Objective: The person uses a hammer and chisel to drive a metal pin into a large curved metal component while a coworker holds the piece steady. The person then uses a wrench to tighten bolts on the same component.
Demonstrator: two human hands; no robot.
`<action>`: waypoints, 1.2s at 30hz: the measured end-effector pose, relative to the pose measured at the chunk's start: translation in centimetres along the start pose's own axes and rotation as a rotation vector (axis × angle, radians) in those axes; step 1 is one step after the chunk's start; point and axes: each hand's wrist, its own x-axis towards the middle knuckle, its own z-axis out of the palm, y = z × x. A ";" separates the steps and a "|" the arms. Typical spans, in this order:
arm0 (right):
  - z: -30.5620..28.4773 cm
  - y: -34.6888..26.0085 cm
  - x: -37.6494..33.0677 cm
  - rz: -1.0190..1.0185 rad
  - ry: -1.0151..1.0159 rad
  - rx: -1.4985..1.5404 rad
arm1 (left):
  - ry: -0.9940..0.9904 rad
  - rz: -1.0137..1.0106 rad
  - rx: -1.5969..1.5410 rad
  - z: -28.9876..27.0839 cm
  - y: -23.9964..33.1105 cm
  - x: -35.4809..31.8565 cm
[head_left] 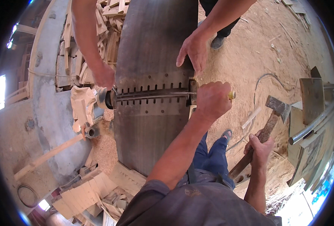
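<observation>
Two wide dark wooden boards (152, 45) meet in a toothed joint, with a dark metal bar (152, 94) lying along the seam and a black round knob (108, 99) at its left end. My left hand (212, 100) is closed around a yellow-handled tool (231, 95) at the right end of the seam. Lower right, over the sawdust, my right hand (260, 148) grips the wooden handle of a hammer (277, 106). Another person's hands come from the top: one (105, 75) on the boards' left edge, the other (192, 51) flat on the upper board's right edge.
A grey machine bed (50, 105) stands at the left. Wood offcuts are piled at the lower left (86, 190) and at the top (108, 22). Sawdust floor (250, 52) with a cable (263, 77). At the right a metal pipe (310, 128) sticks out beside metal plates.
</observation>
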 end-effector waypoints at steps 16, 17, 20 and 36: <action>2.7 1.2 4.0 0.224 0.044 0.148 | -0.446 -0.141 0.157 3.8 -0.4 1.1; 2.8 2.0 4.5 0.244 -0.041 0.060 | -0.464 -0.149 0.167 4.1 -0.5 1.2; 3.5 1.6 4.9 0.302 -0.216 -0.105 | -0.480 -0.185 0.181 4.7 -0.8 1.1; 1.9 0.5 5.2 0.247 -0.088 -0.068 | -0.256 -0.038 0.053 4.6 0.7 -0.8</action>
